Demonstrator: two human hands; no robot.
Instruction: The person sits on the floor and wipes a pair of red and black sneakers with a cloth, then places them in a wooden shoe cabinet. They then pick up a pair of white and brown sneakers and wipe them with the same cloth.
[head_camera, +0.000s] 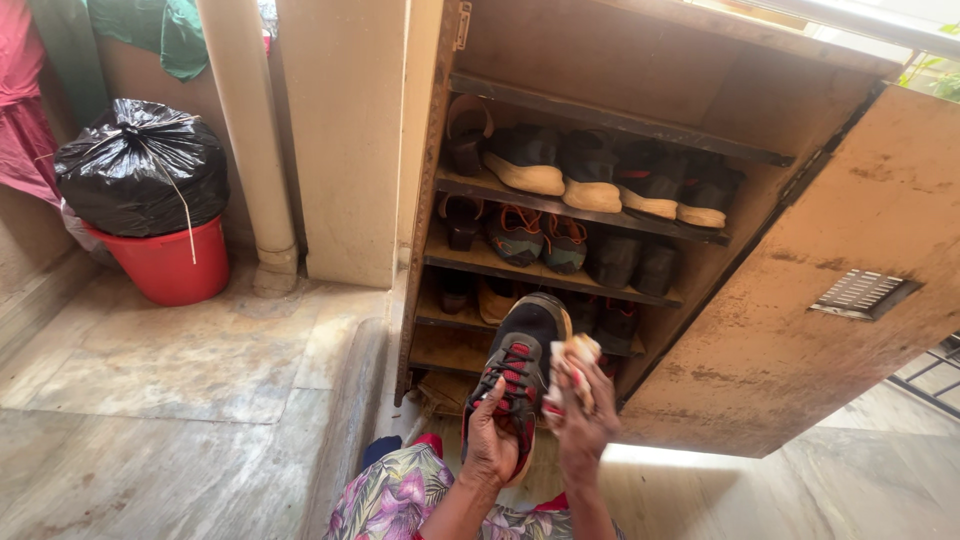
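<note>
Red bucket with a black bag stands far left. Before the open shoe cabinet, the left hand closes its grip around a black-and-red sneaker; the right hand presses a clutched cloth against its side, apparently mid-wipe.

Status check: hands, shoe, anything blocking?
Left hand holds black-and-red shoe. Right hand presses cloth to its side. Open cabinet door close right.
</note>
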